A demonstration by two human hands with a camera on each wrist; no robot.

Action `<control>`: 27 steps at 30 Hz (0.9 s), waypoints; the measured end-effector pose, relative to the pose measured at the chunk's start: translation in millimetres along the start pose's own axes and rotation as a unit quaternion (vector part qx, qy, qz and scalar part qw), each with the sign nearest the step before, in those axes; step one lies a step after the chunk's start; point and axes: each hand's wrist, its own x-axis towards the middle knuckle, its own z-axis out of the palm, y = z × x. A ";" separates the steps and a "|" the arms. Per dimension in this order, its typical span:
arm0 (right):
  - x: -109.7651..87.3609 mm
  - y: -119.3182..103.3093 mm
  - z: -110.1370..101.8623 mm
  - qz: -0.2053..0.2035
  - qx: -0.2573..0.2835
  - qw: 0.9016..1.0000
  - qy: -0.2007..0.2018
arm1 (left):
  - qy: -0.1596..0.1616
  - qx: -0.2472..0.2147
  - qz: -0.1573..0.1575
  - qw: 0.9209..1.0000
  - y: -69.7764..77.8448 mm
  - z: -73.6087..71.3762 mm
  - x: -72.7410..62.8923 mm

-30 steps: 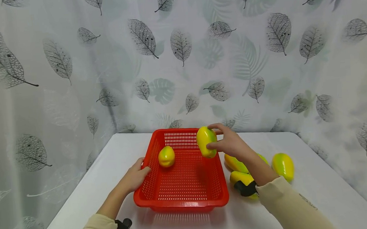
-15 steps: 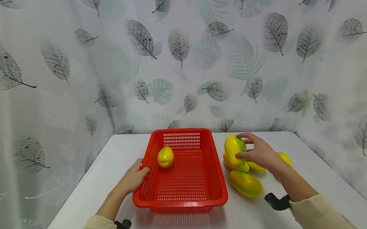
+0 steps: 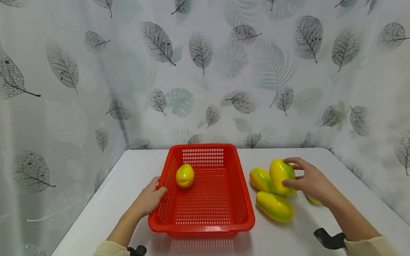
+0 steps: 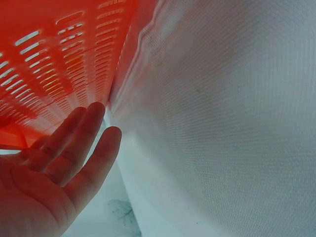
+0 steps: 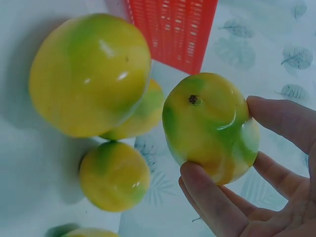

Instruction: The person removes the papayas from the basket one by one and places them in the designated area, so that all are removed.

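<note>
My left hand (image 3: 152, 197) grips the left rim of a red plastic basket (image 3: 248, 214), thumb over the rim. In the left wrist view its fingers (image 4: 74, 143) extend along the basket's slotted outer wall. One yellow-green mango (image 3: 184, 175) lies inside, toward the back left. Right of the basket, my right hand (image 3: 310, 180) holds another mango (image 3: 279, 174) between thumb and fingers. The right wrist view shows that held mango (image 5: 212, 128) with its dark stem end facing the camera. In the head view it overlaps the mangoes on the table.
Several mangoes lie on the white table (image 3: 108, 210) right of the basket: a front mango (image 3: 275, 206), a back-left mango (image 3: 260, 178), and one mango (image 3: 314, 200) partly hidden by the right hand. A leaf-patterned curtain (image 3: 202, 85) stands behind the table and along its sides.
My right hand has carried the mango from above the basket's right side rightward and down to the mangoes on the table. My left hand and the basket have stayed put.
</note>
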 end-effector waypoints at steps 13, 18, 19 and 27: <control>-12.7 26.5 -6.7 0.026 -0.024 0.999 -0.005 | -0.006 -0.006 -0.001 1.000 -1.2 -0.8 0.1; -16.1 30.6 -6.7 0.023 -0.031 0.999 -0.016 | -0.006 -0.007 -0.002 1.000 -1.7 -0.4 0.0; -17.0 31.6 -6.5 0.021 -0.032 0.999 -0.018 | -0.007 -0.007 -0.001 1.000 -1.8 -0.2 -0.1; -21.5 36.2 -4.7 0.030 -0.024 0.998 -0.042 | -0.003 -0.009 -0.008 1.000 -1.2 -0.4 0.9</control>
